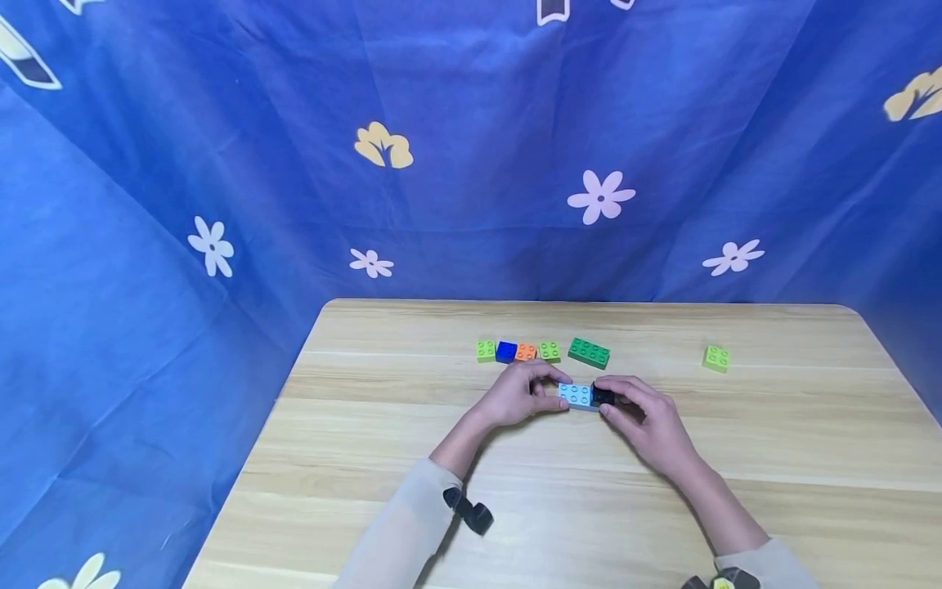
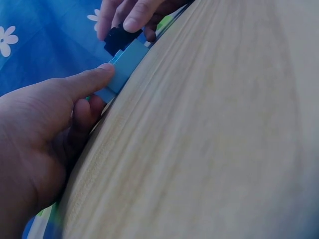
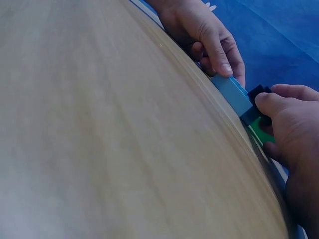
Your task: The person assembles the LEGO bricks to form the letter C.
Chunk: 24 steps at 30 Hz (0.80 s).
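Observation:
A light blue toy building brick [image 1: 575, 395] lies on the table between the two hands. My left hand [image 1: 518, 394] pinches its left end, thumb on the near side and fingers on the far side. At the brick's right end is a black brick [image 1: 603, 396], which my right hand [image 1: 648, 417] holds between thumb and fingers. In the left wrist view the black brick [image 2: 119, 40] sits tilted above the end of the light blue brick [image 2: 128, 64]. The right wrist view shows the black brick [image 3: 256, 94] partly covered by the right thumb.
Behind the hands stand a lime brick [image 1: 486, 351], a dark blue brick [image 1: 505, 352], an orange brick [image 1: 526, 352], a second lime brick [image 1: 549, 352] and a long green brick [image 1: 589, 352]. Another lime brick [image 1: 716, 358] lies to the right. A blue curtain [image 1: 471, 164] hangs behind the table [image 1: 368, 458].

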### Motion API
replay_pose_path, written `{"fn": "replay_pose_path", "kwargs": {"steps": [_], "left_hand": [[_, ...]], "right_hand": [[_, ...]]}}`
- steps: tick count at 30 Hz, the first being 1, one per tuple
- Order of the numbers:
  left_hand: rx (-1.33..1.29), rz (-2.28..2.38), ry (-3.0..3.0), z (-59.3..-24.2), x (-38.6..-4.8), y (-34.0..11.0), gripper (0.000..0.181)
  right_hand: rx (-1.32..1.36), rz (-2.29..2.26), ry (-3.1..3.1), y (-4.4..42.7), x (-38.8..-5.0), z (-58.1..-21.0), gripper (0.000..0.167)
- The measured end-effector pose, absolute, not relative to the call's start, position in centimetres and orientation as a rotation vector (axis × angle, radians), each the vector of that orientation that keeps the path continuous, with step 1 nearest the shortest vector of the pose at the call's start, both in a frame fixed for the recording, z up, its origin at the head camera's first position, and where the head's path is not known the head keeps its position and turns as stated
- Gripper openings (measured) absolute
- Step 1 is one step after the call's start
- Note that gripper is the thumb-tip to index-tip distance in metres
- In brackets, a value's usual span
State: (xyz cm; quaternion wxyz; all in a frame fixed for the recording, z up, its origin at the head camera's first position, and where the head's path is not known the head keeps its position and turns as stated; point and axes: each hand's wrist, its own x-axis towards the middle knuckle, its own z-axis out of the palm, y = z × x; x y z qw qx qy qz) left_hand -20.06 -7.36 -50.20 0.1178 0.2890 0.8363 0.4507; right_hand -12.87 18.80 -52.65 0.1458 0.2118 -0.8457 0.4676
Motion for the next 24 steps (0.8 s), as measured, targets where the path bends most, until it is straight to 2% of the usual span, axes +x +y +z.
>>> {"fn": "replay_pose_path", "kwargs": {"steps": [9, 18, 24], "left_hand": [[0.852, 1.315, 2.462, -50.3, -19.8, -7.5, 0.036], [0.852, 1.343, 2.421, -50.5, -19.8, -7.9, 0.035], [0.734, 1.743, 1.979, -50.3, -20.5, -9.7, 0.033]], "right_hand": [[0.648, 1.396, -2.424, 18.6, -12.9, -52.7, 0.038], [0.582, 1.382, -2.522, 18.5, -12.9, -52.9, 0.043], [0.583, 1.394, -2.523, 18.9, -12.9, -53.1, 0.045]]}}
